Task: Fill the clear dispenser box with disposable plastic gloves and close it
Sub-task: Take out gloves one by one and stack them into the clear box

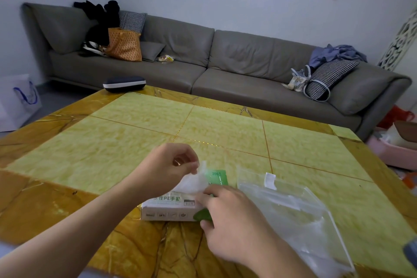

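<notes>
At the near edge of the worktop (135,142), a white-and-green glove pack (171,209) lies flat; the left hand (164,169) pinches a tuft of thin film, seemingly a glove (194,181), and lifts it from the slot in the pack's top; the right hand (230,221) curls round the pack's green right end, thumb at the lower corner, holding it down. The two hands are close together, each clamped on its own thing. Just right of the pack lies a clear plastic piece (291,207) with a white tab (270,180) at its far edge; it looks more like a flat bag than a box, though glare and blur make that hard to judge, and whether it is open I cannot tell. No gloves appear to lie in it yet, so the filling seems barely begun.

The risks, as I judge them: the film is light and clingy, so one pull may drag out a whole clump; if the right hand slackens, the pack could lift with the glove instead of releasing it; a sharp tug could tear the film at the slot; the clear piece sits near the worktop's front right corner and could slide off if a forearm brushes it; loose gloves may drift or stick to fingers instead of dropping in.
</notes>
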The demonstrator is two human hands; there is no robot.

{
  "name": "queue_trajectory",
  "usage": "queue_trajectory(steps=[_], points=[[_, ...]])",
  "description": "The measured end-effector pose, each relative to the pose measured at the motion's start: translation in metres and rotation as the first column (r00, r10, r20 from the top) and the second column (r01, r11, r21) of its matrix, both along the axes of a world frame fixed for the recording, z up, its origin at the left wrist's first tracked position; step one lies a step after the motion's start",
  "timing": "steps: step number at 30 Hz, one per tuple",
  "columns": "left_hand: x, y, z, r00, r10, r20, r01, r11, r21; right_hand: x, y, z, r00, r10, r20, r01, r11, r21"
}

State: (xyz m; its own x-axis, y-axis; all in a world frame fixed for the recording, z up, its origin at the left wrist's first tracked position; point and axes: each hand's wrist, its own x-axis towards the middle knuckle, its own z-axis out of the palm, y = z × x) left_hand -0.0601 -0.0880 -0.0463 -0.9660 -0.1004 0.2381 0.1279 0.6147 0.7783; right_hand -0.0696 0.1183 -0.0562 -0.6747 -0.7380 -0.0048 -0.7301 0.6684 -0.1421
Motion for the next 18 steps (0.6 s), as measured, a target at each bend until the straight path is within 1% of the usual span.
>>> queue_trajectory(steps=[2,4,7,14,18], points=[[0.001,0.004,-0.001,1.0,-0.006,0.029,0.005,1.0,0.023,0.0,0.0,0.0,1.0,0.004,-0.002,-0.004,1.0,0.012],[0.001,0.01,-0.004,0.998,-0.021,0.062,0.022,1.0,-0.008,0.001,-0.001,0.001,1.0,0.009,0.0,-0.009,1.0,0.022],[-0.001,0.017,-0.008,0.998,-0.021,0.06,0.022,1.0,-0.009,0.002,-0.003,0.002,1.0,0.008,-0.012,-0.008,0.999,0.033],[-0.005,0.024,-0.006,1.0,0.014,0.024,-0.018,0.984,0.175,0.005,-0.002,0.006,1.0,0.018,-0.008,-0.018,0.999,0.026],[-0.008,0.028,-0.007,0.996,0.035,0.078,-0.054,0.966,0.252,0.009,-0.002,0.01,0.999,0.038,0.015,-0.038,0.999,0.01]])
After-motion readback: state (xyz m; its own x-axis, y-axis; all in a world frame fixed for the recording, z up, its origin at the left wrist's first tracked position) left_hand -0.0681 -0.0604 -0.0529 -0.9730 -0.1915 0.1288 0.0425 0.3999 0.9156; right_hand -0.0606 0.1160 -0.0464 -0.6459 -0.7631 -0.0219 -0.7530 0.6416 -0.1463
